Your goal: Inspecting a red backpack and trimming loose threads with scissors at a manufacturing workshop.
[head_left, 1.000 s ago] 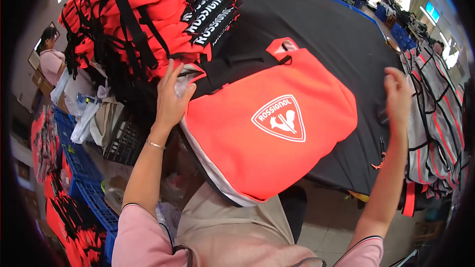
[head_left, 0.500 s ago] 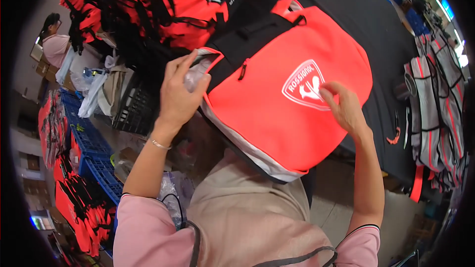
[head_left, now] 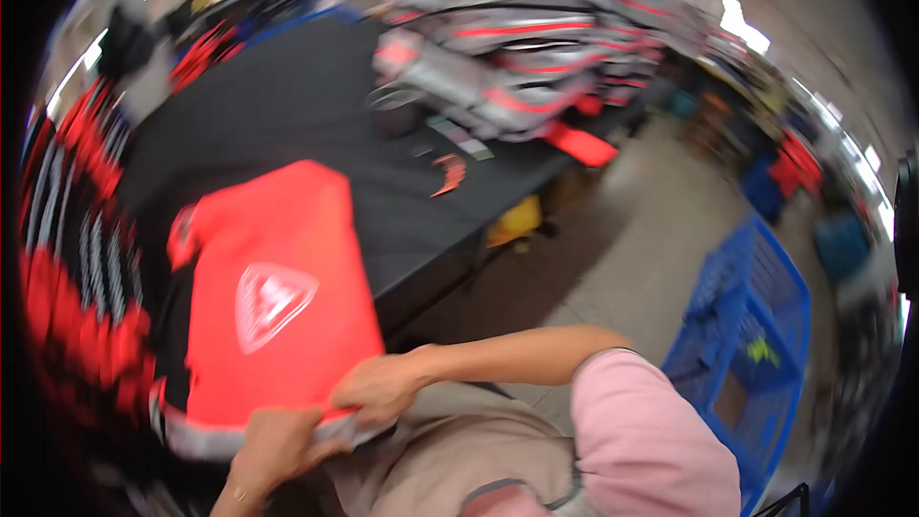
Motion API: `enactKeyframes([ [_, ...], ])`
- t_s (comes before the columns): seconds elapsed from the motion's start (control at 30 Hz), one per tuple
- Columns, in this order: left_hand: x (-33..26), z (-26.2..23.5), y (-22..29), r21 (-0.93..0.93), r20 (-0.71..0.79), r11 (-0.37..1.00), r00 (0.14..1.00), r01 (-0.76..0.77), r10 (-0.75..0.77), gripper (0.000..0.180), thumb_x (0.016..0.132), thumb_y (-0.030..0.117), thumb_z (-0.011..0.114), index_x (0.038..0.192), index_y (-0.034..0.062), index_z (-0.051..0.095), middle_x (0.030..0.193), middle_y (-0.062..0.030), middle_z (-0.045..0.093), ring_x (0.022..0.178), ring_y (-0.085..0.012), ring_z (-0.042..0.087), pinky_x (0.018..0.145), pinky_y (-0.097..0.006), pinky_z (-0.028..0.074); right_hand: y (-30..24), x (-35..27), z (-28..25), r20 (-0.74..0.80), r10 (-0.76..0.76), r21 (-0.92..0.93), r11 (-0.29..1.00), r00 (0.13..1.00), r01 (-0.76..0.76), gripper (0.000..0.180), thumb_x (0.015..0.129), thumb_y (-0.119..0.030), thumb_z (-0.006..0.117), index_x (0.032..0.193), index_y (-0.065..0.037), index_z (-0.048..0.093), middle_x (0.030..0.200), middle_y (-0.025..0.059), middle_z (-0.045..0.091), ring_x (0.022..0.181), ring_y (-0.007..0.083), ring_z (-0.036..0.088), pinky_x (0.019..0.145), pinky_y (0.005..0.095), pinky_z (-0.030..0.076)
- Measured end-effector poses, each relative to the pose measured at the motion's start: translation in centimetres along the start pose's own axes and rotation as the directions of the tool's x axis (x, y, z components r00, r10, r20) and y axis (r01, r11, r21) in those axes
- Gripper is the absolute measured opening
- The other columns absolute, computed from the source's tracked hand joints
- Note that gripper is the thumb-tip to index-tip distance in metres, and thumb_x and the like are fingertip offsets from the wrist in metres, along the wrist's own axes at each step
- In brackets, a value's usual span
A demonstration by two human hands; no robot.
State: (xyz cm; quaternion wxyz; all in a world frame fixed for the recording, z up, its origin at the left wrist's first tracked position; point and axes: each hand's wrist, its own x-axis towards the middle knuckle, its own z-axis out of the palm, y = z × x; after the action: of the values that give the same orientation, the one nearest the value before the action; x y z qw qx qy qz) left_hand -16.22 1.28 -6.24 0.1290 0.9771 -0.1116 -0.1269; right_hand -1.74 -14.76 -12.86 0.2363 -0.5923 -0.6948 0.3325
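A bright red bag (head_left: 297, 297) with a white shield-shaped emblem lies over the near edge of the black-covered table, its pale grey-white side turned toward me. At that near edge, my left hand (head_left: 275, 447) is closed on the bag's rim, thumb pointing right. Just to its right, my right hand (head_left: 381, 389) is bent over the near right corner, fingers curled onto the same edge. Some fingertips are tucked out of sight, and the picture is smeared by motion. A black panel (head_left: 172, 330) runs along the bag's left side.
The black tabletop (head_left: 278, 96) holds a pile of grey and red bags (head_left: 536, 29), a dark cup (head_left: 395, 110) and a small orange curved thing (head_left: 448, 174). Red and black bags (head_left: 77, 268) are stacked at left. A blue plastic crate (head_left: 756, 325) stands on the floor at right.
My view has swung right. My left hand has left the side opening and now grips the near edge; my right hand has come from the emblem down to that edge.
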Motion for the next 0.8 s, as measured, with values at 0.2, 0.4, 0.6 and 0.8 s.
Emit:
enactKeyframes([
  [0.2,0.3,-7.3,-0.8,-0.351,0.215,0.926,0.975,0.136,-0.061,0.035,0.082,0.023,0.076,0.108,0.0007,0.071,0.071,-0.0076,0.068,0.068,-0.0112,0.059,0.064,-0.030,0.050,-3.0,-0.3,-2.3,-0.240,-0.114,-0.006,0.993,0.964,0.116,0.053,0.066,-0.029,0.076,0.101,0.006,0.058,0.094,0.0248,0.063,0.095,0.0420,0.060,0.079,0.0485,0.047],
  [0.4,1.0,-6.5,2.5,-0.053,0.289,0.997,0.957,0.052,-0.035,0.035,0.076,0.027,0.079,0.092,-0.0028,0.069,0.069,-0.0208,0.064,0.061,-0.0293,0.065,0.058,-0.040,0.049,-2.2,1.5,-0.9,-0.135,-0.068,-0.013,0.998,0.989,0.066,0.042,0.055,-0.021,0.086,0.082,0.005,0.065,0.075,0.0227,0.065,0.075,0.0375,0.064,0.065,0.0440,0.049],
  [0.6,1.4,-1.1,2.0,-0.174,0.451,0.960,0.884,0.220,-0.122,0.052,0.071,0.032,0.082,0.105,-0.0039,0.064,0.085,-0.0249,0.068,0.077,-0.0372,0.068,0.068,-0.043,0.053,2.6,3.5,3.8,0.027,-0.084,0.207,0.975,0.996,0.076,0.045,0.055,-0.026,0.091,0.078,0.004,0.067,0.067,0.0162,0.064,0.064,0.0248,0.061,0.057,0.0387,0.047],
  [0.8,0.8,1.6,-0.9,-0.422,0.576,0.777,0.800,0.467,-0.168,0.043,0.077,0.017,0.075,0.112,-0.0027,0.061,0.089,-0.0151,0.068,0.076,-0.0257,0.067,0.068,-0.039,0.053,3.1,0.9,7.0,0.018,0.022,0.341,0.940,1.000,-0.027,0.045,0.050,-0.027,0.095,0.068,0.000,0.063,0.062,0.0092,0.060,0.062,0.0183,0.057,0.055,0.0357,0.042],
])
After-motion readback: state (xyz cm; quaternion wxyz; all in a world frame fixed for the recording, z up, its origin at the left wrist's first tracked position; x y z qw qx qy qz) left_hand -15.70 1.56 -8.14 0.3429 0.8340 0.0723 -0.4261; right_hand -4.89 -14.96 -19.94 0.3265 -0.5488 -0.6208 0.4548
